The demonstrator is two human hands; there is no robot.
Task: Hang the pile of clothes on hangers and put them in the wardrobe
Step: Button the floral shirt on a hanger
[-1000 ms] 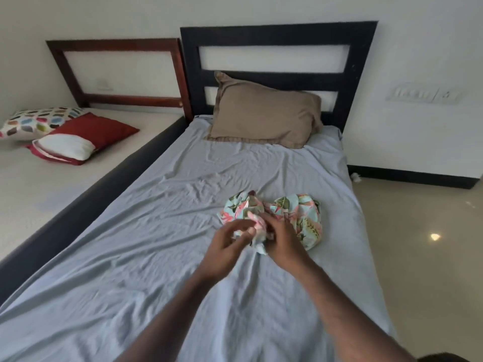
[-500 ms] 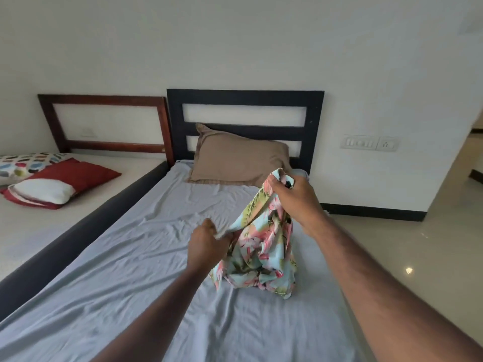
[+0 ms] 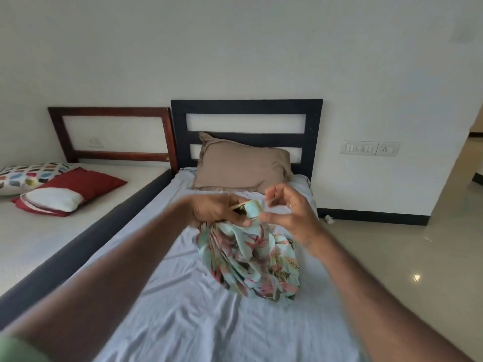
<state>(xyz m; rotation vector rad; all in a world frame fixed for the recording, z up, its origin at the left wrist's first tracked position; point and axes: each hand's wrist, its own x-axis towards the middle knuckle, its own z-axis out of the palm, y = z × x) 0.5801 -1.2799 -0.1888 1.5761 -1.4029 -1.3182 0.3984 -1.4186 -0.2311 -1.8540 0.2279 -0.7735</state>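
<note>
A grey-sheeted bed [image 3: 183, 309] fills the room's middle. The left hand [image 3: 211, 209] grips the bunched top of a floral garment [image 3: 248, 259] (pastel, leafy print), which hangs down onto the sheet. The right hand [image 3: 287, 212], fingers loosely spread, sits just beside it, holding nothing. A tan pillow [image 3: 240, 165] lies behind.

Left hand [image 3: 217, 209] curled in a grip, right hand [image 3: 287, 212] beside it, fingers seemingly spread loose.

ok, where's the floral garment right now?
Head view, centre: the floral garment hangs from the left hand over the blue sheet, below the tan pillow.
</note>
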